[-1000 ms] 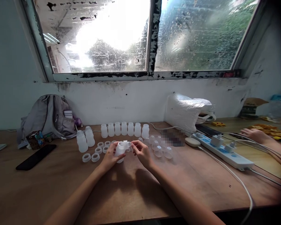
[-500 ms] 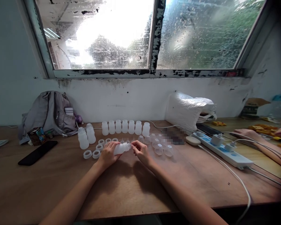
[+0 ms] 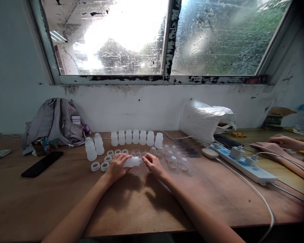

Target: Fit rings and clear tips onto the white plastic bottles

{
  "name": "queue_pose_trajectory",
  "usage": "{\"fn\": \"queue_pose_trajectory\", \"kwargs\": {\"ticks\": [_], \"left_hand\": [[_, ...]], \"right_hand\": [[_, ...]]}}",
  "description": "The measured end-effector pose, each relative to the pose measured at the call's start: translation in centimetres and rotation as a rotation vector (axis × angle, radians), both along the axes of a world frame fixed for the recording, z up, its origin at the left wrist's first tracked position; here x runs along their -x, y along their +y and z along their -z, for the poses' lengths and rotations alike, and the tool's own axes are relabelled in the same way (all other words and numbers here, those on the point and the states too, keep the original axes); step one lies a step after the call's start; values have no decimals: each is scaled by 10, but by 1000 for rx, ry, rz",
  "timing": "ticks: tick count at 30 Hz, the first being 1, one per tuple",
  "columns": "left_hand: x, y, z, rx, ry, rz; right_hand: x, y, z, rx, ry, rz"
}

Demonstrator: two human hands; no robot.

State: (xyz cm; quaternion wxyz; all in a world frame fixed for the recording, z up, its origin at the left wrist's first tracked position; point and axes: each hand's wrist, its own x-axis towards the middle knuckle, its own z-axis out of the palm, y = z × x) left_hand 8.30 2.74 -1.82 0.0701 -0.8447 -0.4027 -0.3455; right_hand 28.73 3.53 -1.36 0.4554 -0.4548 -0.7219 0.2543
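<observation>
Over the brown wooden table (image 3: pixel 142 202), the left hand (image 3: pixel 116 167) grips a small translucent white plastic bottle (image 3: pixel 131 162), tipped on its side. At its mouth, the right hand (image 3: pixel 153 164) pinches something too small to make out. Loose white plastic rings (image 3: pixel 101 166) lie left, clear domed caps (image 3: pixel 172 161) right, upright white bottles (image 3: pixel 135 137) behind.
</observation>
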Motion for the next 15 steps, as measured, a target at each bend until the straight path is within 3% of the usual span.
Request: {"fn": "queue_pose_trajectory", "kwargs": {"ticks": [5, 9, 12, 15], "left_hand": [[-4, -1, 2, 11, -62, 29], [-12, -6, 0, 134, -231, 69], [-17, -11, -5, 379, -425, 116], [-23, -18, -8, 734, -617, 278]], "right_hand": [[0, 3, 4, 7, -1, -39], [-1, 2, 3, 93, 160, -41], [-1, -2, -4, 187, 321, -177], [3, -9, -12, 310, 479, -371]]}}
